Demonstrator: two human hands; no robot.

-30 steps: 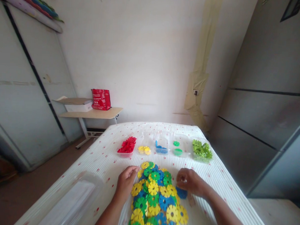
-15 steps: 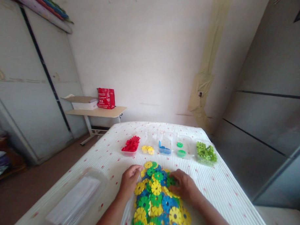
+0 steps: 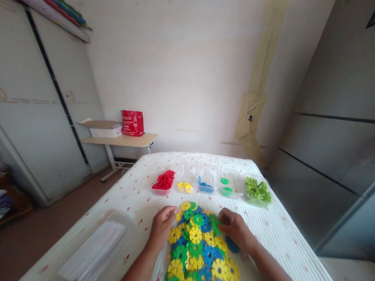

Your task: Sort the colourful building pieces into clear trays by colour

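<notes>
Notched, flower-shaped plastic discs in yellow, green and blue lie heaped in front of me, seemingly in a clear box whose left edge shows faintly. My left hand is at the heap's upper left, its fingers curled in against that edge. On the right side, my right hand has its fingertips pinched at the rim of a green disc. Beneath that hand a blue disc shows in part; whether the palm holds it is hidden.
Behind the heap stand clear containers with red pieces, blue pieces, green discs and light green pieces. Yellow discs sit among them. A clear lid or box lies left on the patterned tablecloth.
My right hand has drawn back slightly to the right, uncovering yellow discs. A blue disc now shows beneath it. My left hand has stayed where it was.
</notes>
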